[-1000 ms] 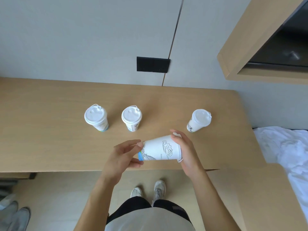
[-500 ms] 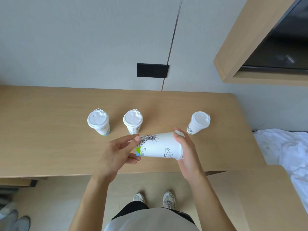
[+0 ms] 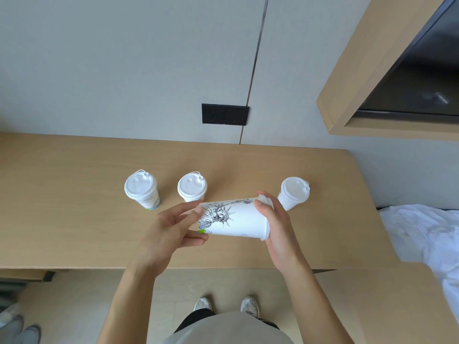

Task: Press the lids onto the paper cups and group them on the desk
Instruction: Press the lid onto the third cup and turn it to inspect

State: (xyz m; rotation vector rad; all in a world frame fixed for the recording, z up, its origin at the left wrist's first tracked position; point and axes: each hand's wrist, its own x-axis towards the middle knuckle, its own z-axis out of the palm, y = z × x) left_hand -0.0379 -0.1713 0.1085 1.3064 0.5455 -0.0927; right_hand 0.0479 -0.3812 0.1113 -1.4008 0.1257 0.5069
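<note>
I hold a white paper cup (image 3: 238,220) with a Statue of Liberty drawing sideways above the wooden desk (image 3: 62,207). My left hand (image 3: 171,232) grips its base end. My right hand (image 3: 275,224) covers the lidded end, palm against the white lid (image 3: 265,202). Three lidded white cups stand upright on the desk behind: one at the left (image 3: 142,188), one in the middle (image 3: 191,186), and one at the right (image 3: 293,192), set apart from the other two.
A black socket panel (image 3: 225,114) sits on the grey wall behind the desk. A wooden shelf unit (image 3: 367,78) juts out at the upper right. White bedding (image 3: 422,234) lies to the right. Someone's shoes (image 3: 19,331) show at the lower left.
The cup has turned about its long axis between my hands, bringing the statue drawing to the top. Both hands stay on its two ends. The standing cups have not moved.
</note>
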